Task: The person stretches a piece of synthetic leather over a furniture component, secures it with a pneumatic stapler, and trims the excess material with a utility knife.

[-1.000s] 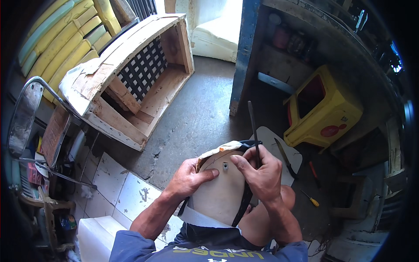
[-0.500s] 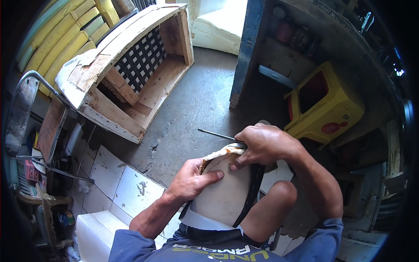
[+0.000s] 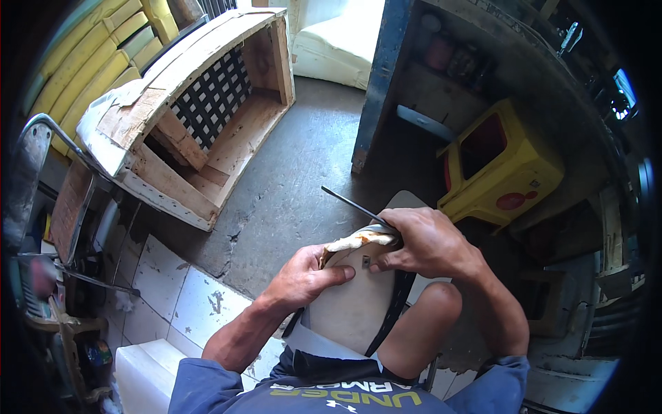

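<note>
Both hands are closed on the work in the head view, each at the upper part of a pale panel [image 3: 348, 310] with a rounded top. By the left hand [image 3: 303, 277], at the panel's 10 o'clock, the edge is gripped, the thumb being laid flat on the face. By the right hand [image 3: 438, 238], at 2 o'clock, a thin dark rod [image 3: 348, 200] appears to be gripped, its tip pointed to 10 o'clock; the fingers beneath are hidden, so the exact hold cannot be told. The right thumb is rested on the face, just beside a small metal fitting [image 3: 366, 261].

The panel is held over the lap, between the hands, with its padded rim [image 3: 362, 240] at 12 o'clock. The step in hand is judged to be work on that rim with the rod; whether the two are touching cannot be told. A firm left grip and a controlled, angled rod would seem to be called for. A wooden frame [image 3: 169, 188] is seen at 11 o'clock, a yellow stool [image 3: 541, 172] at 2 o'clock, both well apart from the panel.
</note>
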Available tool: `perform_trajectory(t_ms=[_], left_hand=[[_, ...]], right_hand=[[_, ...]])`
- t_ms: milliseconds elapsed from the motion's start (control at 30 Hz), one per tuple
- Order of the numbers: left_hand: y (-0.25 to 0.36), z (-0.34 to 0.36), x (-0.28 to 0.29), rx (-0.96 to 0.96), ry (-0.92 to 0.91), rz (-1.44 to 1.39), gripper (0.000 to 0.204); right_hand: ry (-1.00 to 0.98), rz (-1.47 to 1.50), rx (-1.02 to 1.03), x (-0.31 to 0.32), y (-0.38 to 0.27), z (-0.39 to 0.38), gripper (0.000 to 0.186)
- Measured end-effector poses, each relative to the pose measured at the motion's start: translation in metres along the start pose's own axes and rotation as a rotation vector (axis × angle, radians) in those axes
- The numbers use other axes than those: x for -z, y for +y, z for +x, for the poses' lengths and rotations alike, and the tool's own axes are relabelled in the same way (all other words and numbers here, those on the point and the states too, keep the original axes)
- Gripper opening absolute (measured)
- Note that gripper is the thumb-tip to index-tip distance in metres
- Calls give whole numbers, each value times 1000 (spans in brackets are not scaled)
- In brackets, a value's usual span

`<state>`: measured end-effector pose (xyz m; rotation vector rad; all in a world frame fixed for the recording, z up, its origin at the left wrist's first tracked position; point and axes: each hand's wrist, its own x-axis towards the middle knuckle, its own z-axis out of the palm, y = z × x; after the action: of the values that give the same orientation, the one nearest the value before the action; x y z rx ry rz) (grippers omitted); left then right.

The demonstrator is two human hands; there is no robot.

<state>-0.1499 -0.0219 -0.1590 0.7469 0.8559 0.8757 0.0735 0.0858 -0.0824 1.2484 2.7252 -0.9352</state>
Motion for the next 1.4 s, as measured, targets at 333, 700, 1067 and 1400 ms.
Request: perform_trajectory(t_ms=[333, 700, 1067, 1400], left_hand=[[-1, -8, 2, -62, 68, 61, 50], [-1, -8, -8, -72, 87, 67, 49], [3, -13, -13, -58, 123, 112, 47], [-4, 0, -13, -65, 161, 217, 41]], right_hand=[[553, 41, 188, -8, 7, -63, 36], [296, -726, 138, 20, -30, -116, 37], [426, -908, 265, 8, -57, -98, 24], [415, -1123, 221, -26, -72, -102, 20]])
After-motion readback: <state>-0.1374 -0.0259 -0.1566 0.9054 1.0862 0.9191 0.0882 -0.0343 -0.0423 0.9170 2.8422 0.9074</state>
